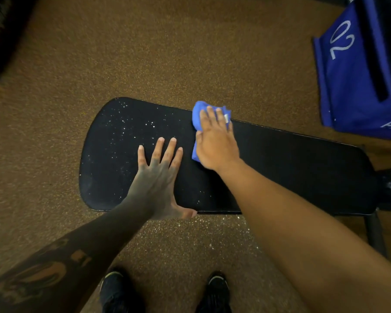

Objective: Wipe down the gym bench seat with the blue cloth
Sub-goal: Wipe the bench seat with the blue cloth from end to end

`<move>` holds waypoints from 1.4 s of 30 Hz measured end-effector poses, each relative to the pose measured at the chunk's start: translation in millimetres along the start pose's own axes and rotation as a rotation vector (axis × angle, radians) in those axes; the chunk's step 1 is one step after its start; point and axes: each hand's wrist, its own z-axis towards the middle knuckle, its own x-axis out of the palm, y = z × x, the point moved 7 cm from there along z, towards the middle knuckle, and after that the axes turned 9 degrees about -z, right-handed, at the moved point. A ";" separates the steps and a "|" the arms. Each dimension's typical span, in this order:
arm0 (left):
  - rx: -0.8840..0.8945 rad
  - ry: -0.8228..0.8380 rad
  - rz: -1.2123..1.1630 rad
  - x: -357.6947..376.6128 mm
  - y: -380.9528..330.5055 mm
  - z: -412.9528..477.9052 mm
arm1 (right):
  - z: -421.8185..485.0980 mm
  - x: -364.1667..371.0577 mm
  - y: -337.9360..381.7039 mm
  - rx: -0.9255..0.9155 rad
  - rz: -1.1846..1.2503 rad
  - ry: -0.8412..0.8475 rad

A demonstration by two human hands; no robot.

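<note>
A black padded gym bench seat (291,168) runs across the middle of the view, its rounded left end speckled with white droplets or specks. My right hand (215,141) presses a crumpled blue cloth (199,114) flat onto the seat near its far edge, roughly mid-length. The cloth pokes out beyond my fingertips and beside my thumb. My left hand (158,177) lies flat on the seat with fingers spread, just left of the cloth, thumb hooked over the near edge. It holds nothing.
Brown speckled rubber flooring (145,53) surrounds the bench. A blue fabric item marked "02" (352,71) stands at the upper right. The bench's black frame and leg (375,233) show at the right. My black shoes (120,292) stand just before the bench.
</note>
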 end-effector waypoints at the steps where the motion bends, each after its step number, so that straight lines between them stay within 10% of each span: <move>1: 0.002 0.000 0.001 0.4 0.1 -0.1 | -2.3 0.2 9.5 -0.045 0.003 -0.005; 4: 0.003 -0.016 -0.003 -1.1 -0.4 -2.2 | -14.6 2.5 26.3 -0.335 -0.079 -0.007; 13: 0.016 -0.012 0.026 -4.1 15.1 -1.2 | -7.8 -26.5 -6.2 0.009 -0.224 -0.065; 25: 0.053 -0.042 0.035 1.0 21.4 -6.5 | -79.1 19.1 13.1 -0.275 -0.131 0.028; 30: 0.051 -0.018 0.057 2.0 22.3 -4.3 | -103.8 22.2 -25.6 0.169 -0.016 0.017; 35: 0.050 -0.036 0.051 1.9 21.8 -6.3 | -154.4 34.6 29.1 -0.109 -0.047 0.016; 39: 0.057 -0.030 0.056 1.2 23.0 -5.1 | -141.5 32.5 -13.7 0.297 0.047 -0.031; 42: 0.070 -0.049 0.047 0.7 22.2 -6.7 | -154.2 38.2 35.3 0.055 0.036 -0.012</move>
